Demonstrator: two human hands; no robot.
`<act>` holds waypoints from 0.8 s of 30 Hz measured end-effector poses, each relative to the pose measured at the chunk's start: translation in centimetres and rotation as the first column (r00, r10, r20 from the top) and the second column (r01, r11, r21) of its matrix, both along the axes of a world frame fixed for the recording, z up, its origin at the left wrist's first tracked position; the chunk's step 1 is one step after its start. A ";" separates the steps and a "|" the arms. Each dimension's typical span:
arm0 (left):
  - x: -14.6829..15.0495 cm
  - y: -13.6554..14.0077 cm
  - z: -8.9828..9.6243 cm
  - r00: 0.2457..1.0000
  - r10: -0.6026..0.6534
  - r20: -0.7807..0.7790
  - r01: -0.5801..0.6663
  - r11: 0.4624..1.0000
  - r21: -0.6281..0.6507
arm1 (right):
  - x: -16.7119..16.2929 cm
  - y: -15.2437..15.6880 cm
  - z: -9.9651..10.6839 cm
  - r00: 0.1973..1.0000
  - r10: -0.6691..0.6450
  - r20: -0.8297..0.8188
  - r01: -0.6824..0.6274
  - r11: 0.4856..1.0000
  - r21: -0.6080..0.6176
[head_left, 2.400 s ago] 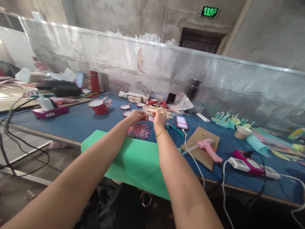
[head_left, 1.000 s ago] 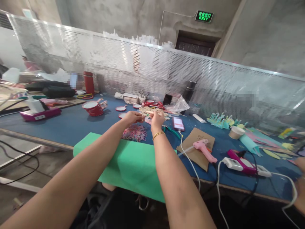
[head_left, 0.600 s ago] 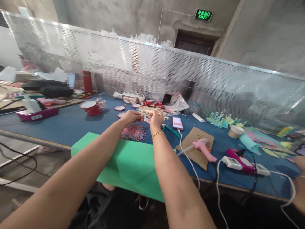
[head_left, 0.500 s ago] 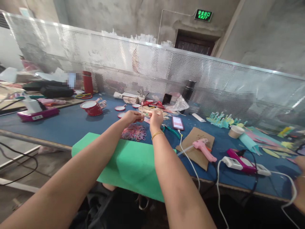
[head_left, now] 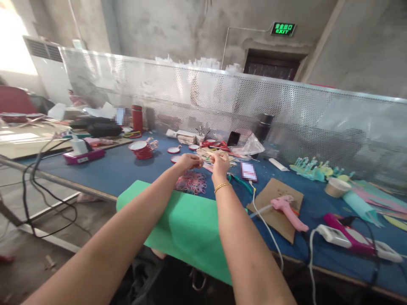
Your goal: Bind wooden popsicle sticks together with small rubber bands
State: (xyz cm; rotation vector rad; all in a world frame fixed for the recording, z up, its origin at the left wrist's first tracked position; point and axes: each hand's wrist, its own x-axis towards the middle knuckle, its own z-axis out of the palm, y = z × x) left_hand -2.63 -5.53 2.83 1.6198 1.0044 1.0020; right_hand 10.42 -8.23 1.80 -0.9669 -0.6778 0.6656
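Observation:
Above the back middle of the table, my left hand (head_left: 191,162) is closed, its fingertips pinching a thin pale stick (head_left: 200,148) that points upward. My right hand (head_left: 220,164), with a gold bracelet at its wrist, is closed just to the right. Something pale shows at its fingertips, too small to make out. Below my left hand lies a tangled heap of pink and purple loops (head_left: 192,183). Several flat wooden sticks (head_left: 208,151) lie behind the hands. My forearms reach over a green cloth (head_left: 190,224) at the table edge.
A stack of red-rimmed white discs (head_left: 140,149) stands left. To the right are teal-handled pliers (head_left: 243,185), a pink glue gun (head_left: 289,212) on cardboard (head_left: 270,195), a paper cup (head_left: 337,186) and a purple power strip (head_left: 346,235) with trailing cables. A perforated metal screen (head_left: 222,99) runs behind.
The view has swung left, so everything sits further right and slightly lower in the picture. Both hands keep nearly the same pose close together.

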 end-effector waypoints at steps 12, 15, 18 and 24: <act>0.1 0.5 -0.3 1.000 0.020 -0.012 -0.020 1.000 0.010 | -0.4 0.0 -0.4 0.999 -0.001 0.047 0.002 1.000 -0.018; 0.1 0.3 -0.2 1.000 0.011 -0.029 -0.010 1.000 0.017 | -0.4 0.0 -0.5 0.997 0.005 0.075 -0.005 1.000 -0.006; 0.1 0.1 -0.1 1.000 0.002 -0.030 -0.002 1.000 0.016 | -0.1 0.3 -0.8 0.995 -0.029 0.097 0.031 0.999 -0.016; 0.1 0.1 -0.1 1.000 0.018 -0.019 -0.017 1.000 0.005 | 0.3 0.5 -0.7 0.996 -0.091 0.024 0.092 0.995 -0.047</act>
